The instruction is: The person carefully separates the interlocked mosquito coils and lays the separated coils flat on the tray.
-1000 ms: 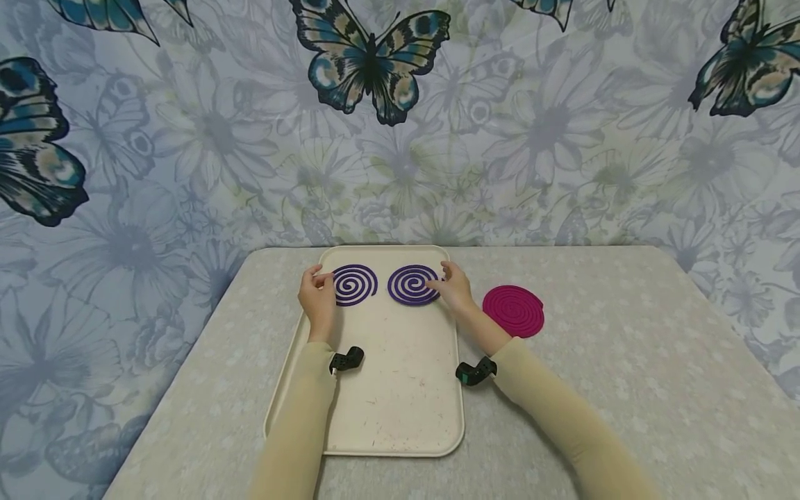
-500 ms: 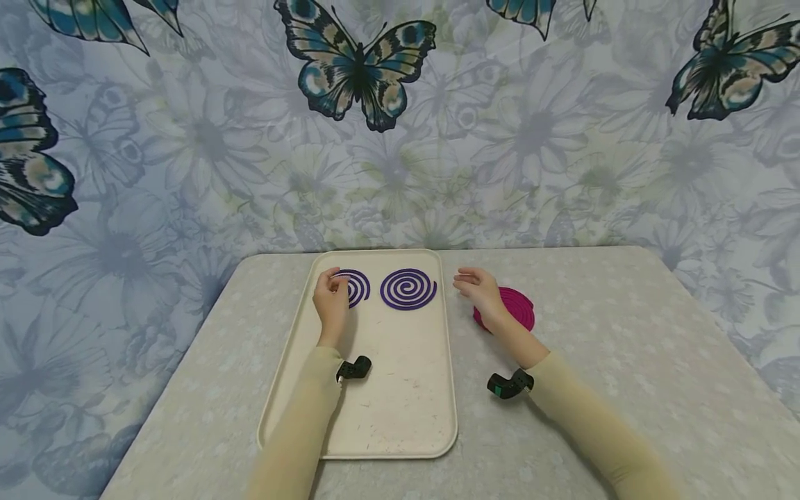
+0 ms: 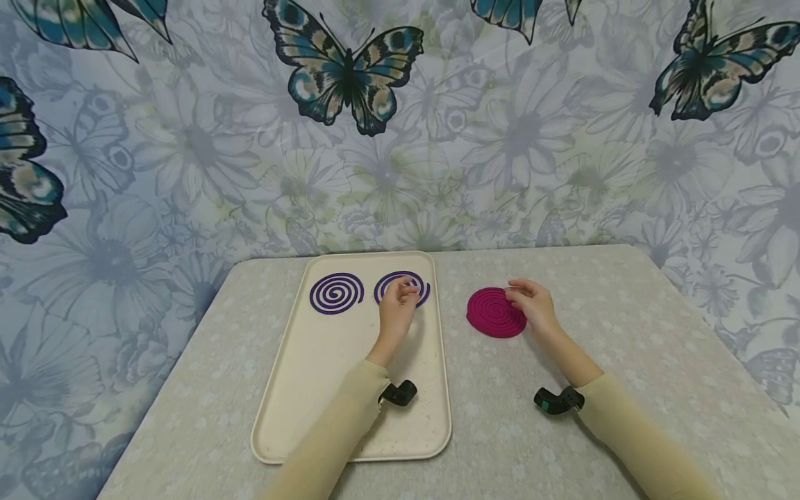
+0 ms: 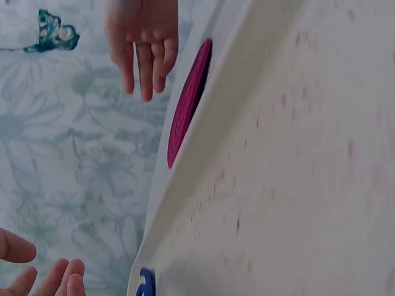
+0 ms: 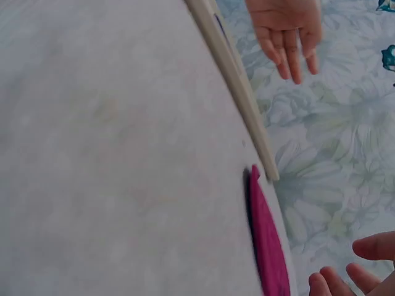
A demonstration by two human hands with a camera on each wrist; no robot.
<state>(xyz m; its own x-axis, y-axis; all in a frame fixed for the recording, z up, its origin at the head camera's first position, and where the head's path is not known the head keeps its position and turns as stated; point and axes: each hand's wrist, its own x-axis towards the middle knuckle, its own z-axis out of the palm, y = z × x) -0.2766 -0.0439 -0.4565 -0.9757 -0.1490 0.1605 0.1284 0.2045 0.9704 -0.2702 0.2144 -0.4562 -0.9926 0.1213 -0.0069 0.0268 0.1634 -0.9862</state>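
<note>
Tray (image 3: 312,378) on desk (image 3: 212,389). Far end of tray: left spiral (image 3: 335,294), right spiral (image 3: 378,288), both purple; left hand (image 3: 397,305) above latter, grip relaxed, nothing held. Right of tray: pink coil (image 3: 494,313), right hand (image 3: 533,305) beside it, grip loose, holding nothing.

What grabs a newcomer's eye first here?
Likely the flat magenta coiled disc on the pale grey table, the right hand above its right edge. Next, two open purple spirals at the far end of the rectangular cream tray, the left hand over the right one. Behind, a large teal-and-black butterfly high on the floral wall.
</note>
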